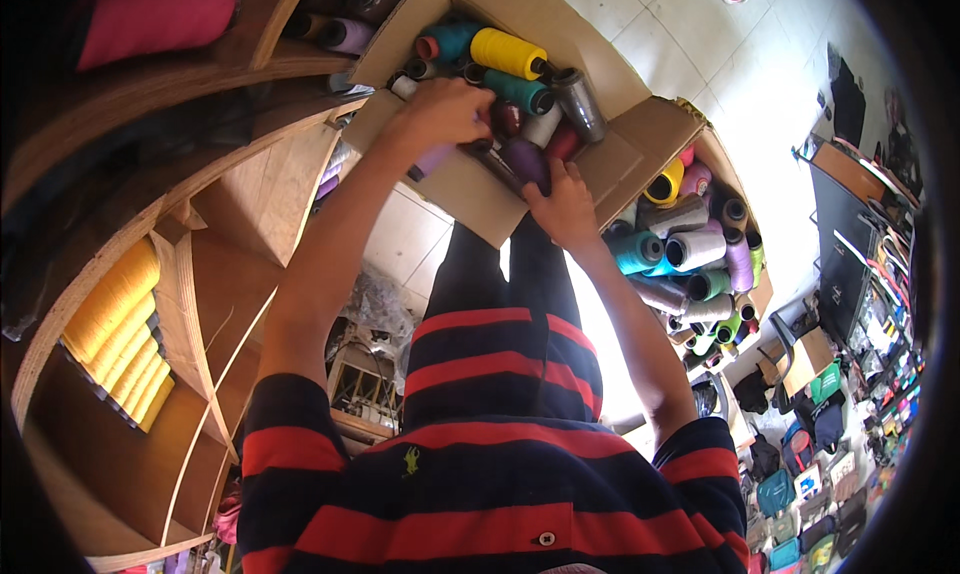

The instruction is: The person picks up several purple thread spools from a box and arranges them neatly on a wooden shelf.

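Note:
An open cardboard box (470,189) sits on the floor in front of me, filled with several thread cones: yellow (508,52), teal (518,90), grey (580,102) and dark purple (525,161). My left hand (445,114) reaches into the box and closes on a light purple cone (432,161), mostly hidden under my fingers. My right hand (565,206) rests on the box's near edge, fingers touching the dark purple cone. My striped shirt fills the lower part of the view.
A second cardboard box (700,249) of mixed cones stands to the right. Wooden shelves (200,274) curve along the left, holding yellow spools (120,334). Cluttered goods and bags (830,424) lie at far right on a white tiled floor (680,34).

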Demonstrator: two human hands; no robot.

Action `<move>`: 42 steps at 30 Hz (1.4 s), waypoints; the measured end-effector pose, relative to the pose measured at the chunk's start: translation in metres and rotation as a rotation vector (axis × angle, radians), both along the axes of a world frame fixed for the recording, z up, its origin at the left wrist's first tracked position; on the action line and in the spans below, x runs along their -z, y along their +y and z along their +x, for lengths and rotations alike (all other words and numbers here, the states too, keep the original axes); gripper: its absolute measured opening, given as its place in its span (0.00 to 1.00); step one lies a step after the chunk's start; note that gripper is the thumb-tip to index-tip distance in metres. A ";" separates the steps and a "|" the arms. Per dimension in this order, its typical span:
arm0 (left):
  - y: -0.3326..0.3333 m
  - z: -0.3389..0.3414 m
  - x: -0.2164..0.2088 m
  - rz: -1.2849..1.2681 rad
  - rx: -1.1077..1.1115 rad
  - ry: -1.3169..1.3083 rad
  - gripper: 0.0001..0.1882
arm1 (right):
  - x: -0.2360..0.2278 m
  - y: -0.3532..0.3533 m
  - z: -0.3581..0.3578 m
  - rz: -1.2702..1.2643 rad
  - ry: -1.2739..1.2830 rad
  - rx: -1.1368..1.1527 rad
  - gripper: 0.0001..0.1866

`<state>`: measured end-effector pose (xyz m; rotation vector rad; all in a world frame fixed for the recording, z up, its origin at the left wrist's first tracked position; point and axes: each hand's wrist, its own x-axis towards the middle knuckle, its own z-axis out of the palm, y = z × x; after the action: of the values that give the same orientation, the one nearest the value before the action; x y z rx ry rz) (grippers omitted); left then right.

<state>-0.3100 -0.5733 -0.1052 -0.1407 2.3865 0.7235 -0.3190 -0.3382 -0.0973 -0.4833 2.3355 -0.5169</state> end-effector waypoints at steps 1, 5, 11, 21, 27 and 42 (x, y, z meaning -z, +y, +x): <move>-0.008 0.005 0.002 -0.026 -0.029 -0.012 0.22 | -0.003 0.000 -0.003 0.003 -0.002 0.003 0.27; -0.012 0.033 0.017 -0.204 -0.151 -0.002 0.32 | -0.010 0.002 -0.010 -0.057 -0.010 0.047 0.25; 0.025 0.028 0.011 -0.118 -0.154 -0.016 0.41 | -0.024 0.000 -0.017 -0.211 0.003 0.256 0.20; 0.008 0.041 0.005 0.143 -0.610 0.228 0.30 | -0.034 -0.005 -0.023 -0.392 0.047 0.362 0.19; -0.029 0.085 -0.022 0.307 -1.091 0.457 0.27 | -0.012 -0.058 -0.025 -0.473 0.135 0.221 0.20; 0.003 0.134 -0.033 0.486 -1.343 0.382 0.26 | 0.055 -0.129 -0.018 -0.487 0.231 -0.179 0.21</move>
<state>-0.1757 -0.5706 -0.0727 -1.5780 2.0915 2.0096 -0.3370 -0.4675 -0.1520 -1.0147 2.3415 -0.9934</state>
